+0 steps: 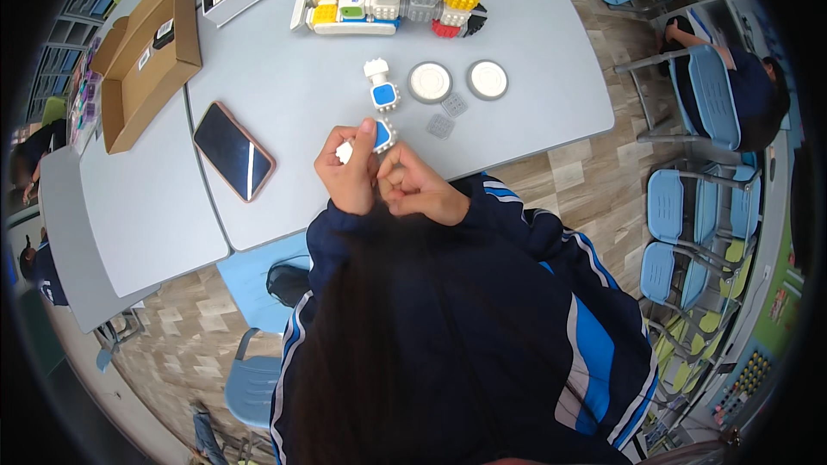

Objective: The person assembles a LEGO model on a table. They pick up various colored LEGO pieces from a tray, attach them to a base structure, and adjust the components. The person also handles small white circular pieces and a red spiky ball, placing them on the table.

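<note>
My left hand (pixel 348 174) pinches a white block piece with a blue face (pixel 383 134) between thumb and fingers, just above the table's near edge. My right hand (pixel 420 189) is beside it, its fingers curled in close to the piece; whatever they may hold is hidden. A similar white piece with a blue square (pixel 384 96) lies just beyond. To its right are two white discs with grey rims, one nearer (pixel 430 83) and one farther right (pixel 488 80). Two small grey square plates, one upper (pixel 454 103) and one lower (pixel 440 126), lie below the discs.
A built block model (pixel 388 0) in white, yellow and grey stands at the back. A phone (pixel 234 151) lies to the left, near an open cardboard box (pixel 151 65). Behind is a parts tray (pixel 226 9). Blue chairs (pixel 717 95) stand right, one with a seated person.
</note>
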{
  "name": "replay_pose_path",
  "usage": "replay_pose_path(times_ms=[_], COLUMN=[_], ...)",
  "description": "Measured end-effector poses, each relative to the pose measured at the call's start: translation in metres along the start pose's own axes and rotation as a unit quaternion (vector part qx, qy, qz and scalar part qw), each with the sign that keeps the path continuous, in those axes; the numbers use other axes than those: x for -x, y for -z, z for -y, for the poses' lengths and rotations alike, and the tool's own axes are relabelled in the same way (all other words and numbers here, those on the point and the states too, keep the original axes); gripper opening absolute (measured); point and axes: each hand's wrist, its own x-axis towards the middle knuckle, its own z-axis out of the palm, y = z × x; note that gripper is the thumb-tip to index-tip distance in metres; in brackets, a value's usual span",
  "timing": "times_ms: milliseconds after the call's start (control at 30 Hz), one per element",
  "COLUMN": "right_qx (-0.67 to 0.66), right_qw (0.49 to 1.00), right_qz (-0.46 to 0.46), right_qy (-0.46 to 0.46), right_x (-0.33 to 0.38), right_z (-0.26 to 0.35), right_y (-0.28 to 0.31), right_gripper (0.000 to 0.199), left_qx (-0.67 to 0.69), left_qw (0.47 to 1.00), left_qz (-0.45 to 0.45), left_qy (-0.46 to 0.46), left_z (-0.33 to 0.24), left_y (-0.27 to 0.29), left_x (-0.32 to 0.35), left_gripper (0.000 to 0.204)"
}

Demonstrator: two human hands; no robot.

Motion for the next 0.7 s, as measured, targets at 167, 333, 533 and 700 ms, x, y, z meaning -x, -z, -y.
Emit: replay_pose_path(times_ms=[167, 333, 533, 700], right_qx=[0.025, 0.04, 0.412, 0.612], right_qw=[0.998, 0.998, 0.892, 0.775], right_qz=[-0.034, -0.026, 0.162, 0.13], right_qy=[0.05, 0.049, -0.087, -0.093], right_x=[-0.004, 0.002, 0.016, 0.021], right_z=[-0.006, 0.006, 0.032, -0.013], right_y=[-0.003, 0.011, -0.003, 0.002], right_gripper=[0.024, 0.018, 0.033, 0.036], left_qx=[0.105, 0.186, 0.256, 0.272], left_qw=[0.993, 0.98, 0.964, 0.961], left_qz=[-0.015, 0.055, 0.062, 0.011], left_qy=[-0.047, -0.053, -0.035, -0.055], left_z=[0.007, 0.011, 0.016, 0.009], left_y=[0.002, 0.011, 0.019, 0.013], left_x=[0.005, 0.001, -0.003, -0.008], left_gripper=[0.019, 0.026, 0.032, 0.038])
